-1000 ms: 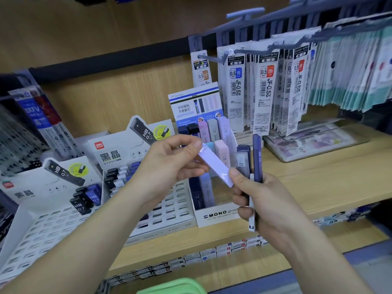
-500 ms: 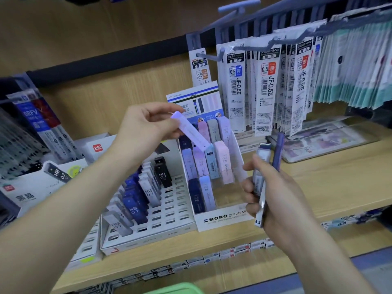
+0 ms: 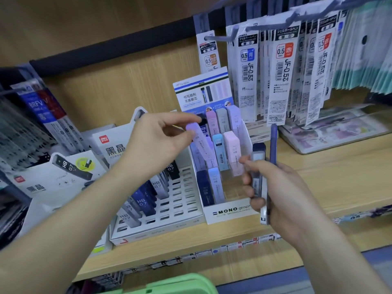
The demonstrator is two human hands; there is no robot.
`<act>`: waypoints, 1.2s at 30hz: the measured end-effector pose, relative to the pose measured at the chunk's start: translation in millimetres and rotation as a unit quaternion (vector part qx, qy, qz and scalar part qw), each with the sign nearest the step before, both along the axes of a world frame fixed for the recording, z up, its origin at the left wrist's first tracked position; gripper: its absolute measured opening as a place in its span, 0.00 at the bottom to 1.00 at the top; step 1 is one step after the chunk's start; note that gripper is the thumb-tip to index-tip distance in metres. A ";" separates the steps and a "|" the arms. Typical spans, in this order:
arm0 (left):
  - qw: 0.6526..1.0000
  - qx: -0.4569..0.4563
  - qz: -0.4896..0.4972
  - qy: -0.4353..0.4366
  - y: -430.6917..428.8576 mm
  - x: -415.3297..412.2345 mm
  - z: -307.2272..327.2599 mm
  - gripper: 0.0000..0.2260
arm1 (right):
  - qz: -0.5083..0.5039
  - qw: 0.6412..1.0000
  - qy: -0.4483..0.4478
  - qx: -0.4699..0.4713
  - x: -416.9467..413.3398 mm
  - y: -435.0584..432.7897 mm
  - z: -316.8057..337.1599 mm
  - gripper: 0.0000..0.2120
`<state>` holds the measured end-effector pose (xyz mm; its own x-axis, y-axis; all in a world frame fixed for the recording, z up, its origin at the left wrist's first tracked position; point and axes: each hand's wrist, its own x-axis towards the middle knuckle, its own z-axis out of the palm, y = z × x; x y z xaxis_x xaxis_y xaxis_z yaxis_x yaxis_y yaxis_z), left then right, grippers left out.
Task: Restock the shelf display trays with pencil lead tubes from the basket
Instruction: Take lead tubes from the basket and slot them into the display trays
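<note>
Two fingers of the left hand [image 3: 157, 143], thumb and index, pinch the top end of a lilac lead tube [image 3: 199, 145]; its lower end slants into the MONO tray [image 3: 231, 211]. The right hand [image 3: 284, 187], fingers curled, grips several dark tubes [image 3: 257, 170] just beside the tray.

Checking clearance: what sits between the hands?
Head view: pink tube and blue tube in the MONO tray. Left hand pinches a lilac tube; right hand grips a bundle.

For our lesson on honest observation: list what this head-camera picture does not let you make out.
Head view:
- green basket: cut off by the bottom edge, contents unseen.
- tubes in the right hand: fingers overlap them, count unclear.
- lilac tube in the left hand: print blurred.
- shelf-edge labels: too small to read.
</note>
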<state>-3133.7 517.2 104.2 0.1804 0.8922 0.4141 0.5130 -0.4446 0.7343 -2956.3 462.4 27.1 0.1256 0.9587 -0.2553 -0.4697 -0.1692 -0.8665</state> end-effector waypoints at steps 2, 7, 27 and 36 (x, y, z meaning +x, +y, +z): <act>1.000 0.013 0.003 0.019 1.8 -0.8 -7.2 0.13 | -0.002 1.000 0.005 -0.001 0.0 -0.1 1.4 0.08; 0.998 0.021 0.000 0.062 3.8 1.2 -21.4 0.12 | -0.006 1.000 -0.020 0.014 -0.2 -0.7 0.9 0.05; 0.969 0.129 -0.055 0.206 17.4 3.3 -29.4 0.14 | 0.052 0.998 0.006 0.031 0.7 -2.1 2.1 0.11; 0.978 0.085 -0.040 0.184 12.1 -2.0 -27.9 0.19 | 0.074 0.996 -0.036 0.041 -3.0 -5.3 3.1 0.19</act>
